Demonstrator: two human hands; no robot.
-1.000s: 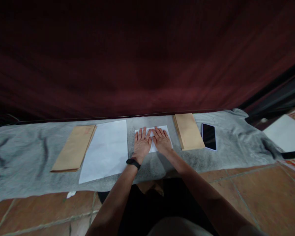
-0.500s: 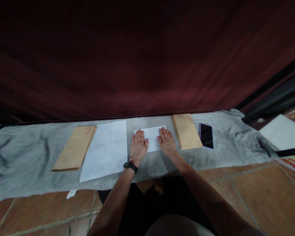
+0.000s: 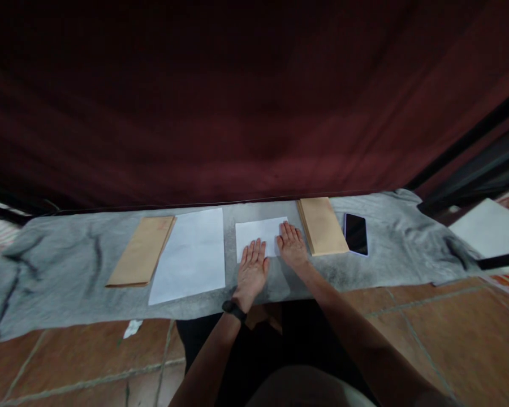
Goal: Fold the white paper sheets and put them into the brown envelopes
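Note:
A small folded white paper (image 3: 258, 234) lies on the grey cloth (image 3: 385, 254) in front of me. My left hand (image 3: 253, 269) rests flat and open, fingers together, with the fingertips on the paper's near edge; a black band is on that wrist. My right hand (image 3: 294, 245) lies flat and open on the paper's right end. A larger white sheet (image 3: 190, 254) lies to the left of the folded paper.
A brown envelope (image 3: 143, 251) lies at the left of the white sheet. A stack of brown envelopes (image 3: 322, 226) and a dark phone (image 3: 356, 234) lie to the right. A dark red curtain hangs behind. Tiled floor is in front, and white sheets (image 3: 487, 228) lie far right.
My hands slid apart from the paper's middle. My left hand then drew back toward me to the paper's near edge. The right hand stays on the right end.

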